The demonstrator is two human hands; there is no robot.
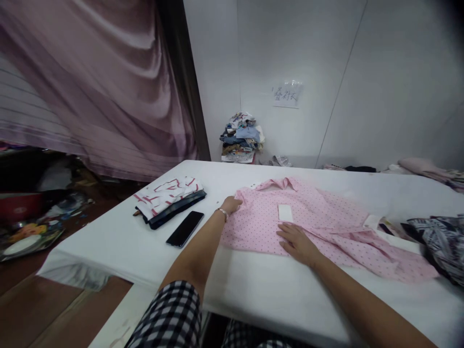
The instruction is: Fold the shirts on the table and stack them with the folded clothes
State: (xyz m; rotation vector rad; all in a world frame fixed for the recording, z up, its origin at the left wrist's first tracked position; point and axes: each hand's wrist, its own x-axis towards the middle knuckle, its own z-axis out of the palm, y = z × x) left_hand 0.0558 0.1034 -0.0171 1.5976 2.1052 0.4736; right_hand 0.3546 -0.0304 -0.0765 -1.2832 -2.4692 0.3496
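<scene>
A pink shirt with small dark dots lies spread across the white table, its collar side toward the wall and one sleeve reaching out to the right. At the shirt's left edge, my left hand is closed on the fabric; its fingertips are partly hidden. My right hand rests palm down near the shirt's lower middle, fingers stretched out and apart, holding nothing. Just above those fingers sits a small white rectangular card on the cloth.
A black phone and a small folded clothes stack lie on the white table at left. Patterned dark clothes lie at right. Behind the table stands a clothes pile, below a paper sign.
</scene>
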